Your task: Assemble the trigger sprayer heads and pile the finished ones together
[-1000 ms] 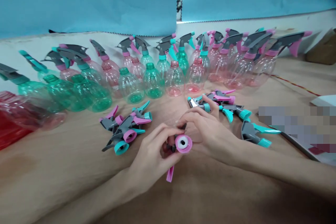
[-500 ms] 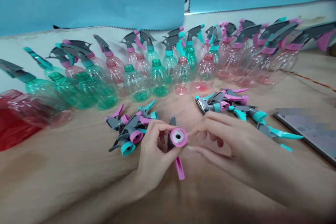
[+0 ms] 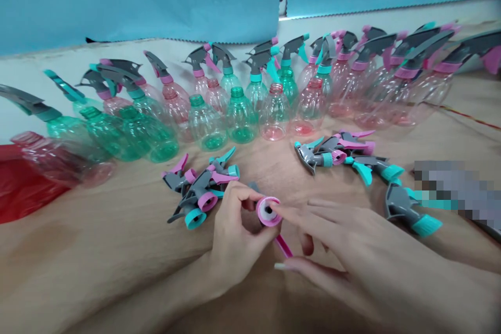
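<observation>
Brown tabletop (image 3: pixel 97 250): grey sprayer head (image 3: pixel 266 212), pink collar, pink trigger.

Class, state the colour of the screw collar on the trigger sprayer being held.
Pink. The sprayer collar shows best in the head view.

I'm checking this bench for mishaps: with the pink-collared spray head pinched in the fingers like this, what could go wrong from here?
1. The left hand grips the spray head only by fingertips while the right hand touches its collar; it may twist loose.
2. The loose pile of heads lies right beside the left hand; a nudge could scatter it.
3. The capless bottles stand packed together; one bump might topple several.
</observation>
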{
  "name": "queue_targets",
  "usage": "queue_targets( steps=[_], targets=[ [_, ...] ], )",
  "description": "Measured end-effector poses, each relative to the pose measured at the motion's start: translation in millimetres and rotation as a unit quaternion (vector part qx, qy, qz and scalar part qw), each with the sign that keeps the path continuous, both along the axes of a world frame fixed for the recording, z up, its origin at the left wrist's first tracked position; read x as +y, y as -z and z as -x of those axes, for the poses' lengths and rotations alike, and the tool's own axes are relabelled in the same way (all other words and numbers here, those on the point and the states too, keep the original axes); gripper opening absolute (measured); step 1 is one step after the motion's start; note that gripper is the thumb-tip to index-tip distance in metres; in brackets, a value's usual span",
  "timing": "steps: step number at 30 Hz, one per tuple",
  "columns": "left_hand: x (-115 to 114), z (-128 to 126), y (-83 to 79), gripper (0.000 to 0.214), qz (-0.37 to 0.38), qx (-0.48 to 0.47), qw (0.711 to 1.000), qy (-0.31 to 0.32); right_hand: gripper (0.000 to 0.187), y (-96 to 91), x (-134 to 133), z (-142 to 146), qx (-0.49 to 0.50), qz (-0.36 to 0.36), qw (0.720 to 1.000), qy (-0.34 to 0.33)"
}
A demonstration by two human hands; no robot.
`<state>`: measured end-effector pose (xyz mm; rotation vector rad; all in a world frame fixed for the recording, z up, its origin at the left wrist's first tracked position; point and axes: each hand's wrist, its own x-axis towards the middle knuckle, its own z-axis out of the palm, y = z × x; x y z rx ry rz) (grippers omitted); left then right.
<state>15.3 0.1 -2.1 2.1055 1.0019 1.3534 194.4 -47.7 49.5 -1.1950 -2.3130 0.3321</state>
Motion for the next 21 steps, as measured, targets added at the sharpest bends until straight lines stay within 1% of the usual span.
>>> queue_targets(
  steps=[3,5,7,10,13,16,19,21],
  targets=[
    [1.1,1.1,1.9,0.026,-0.018,0.006,1.0,0.009,0.03,-0.2,-0.6,3.0,0.004,0.044,0.999,0.001],
    [1.6,2.1,3.4,0.025,-0.032,0.003,0.999,0.019,0.019,0.0,-0.9,4.1,0.033,0.059,0.998,0.002],
    [1.9,2.9,4.5,0.026,-0.041,-0.005,0.999,0.03,0.012,-0.1,-0.4,4.4,0.064,0.068,0.996,0.001],
    [2.2,2.6,3.9,0.024,-0.031,-0.001,0.999,0.029,0.014,0.0,1.8,4.3,0.065,0.08,0.995,0.002],
    [2.7,0.9,0.6,0.022,-0.012,0.013,1.0,0.015,0.025,2.2,4.7,5.0,0.047,0.052,0.998,-0.002],
    [3.4,-0.3,-3.2,0.022,-0.004,0.028,1.0,-0.004,0.023,5.7,6.5,6.8,0.043,0.023,0.999,-0.008],
    [4.1,0.0,-5.4,0.024,-0.001,0.048,0.999,-0.01,0.022,8.6,7.0,7.6,0.018,0.029,0.999,-0.009],
    [4.6,0.5,-6.3,0.024,-0.001,0.057,0.998,-0.002,0.027,9.9,7.6,7.0,-0.009,0.031,0.999,-0.007]
  ],
)
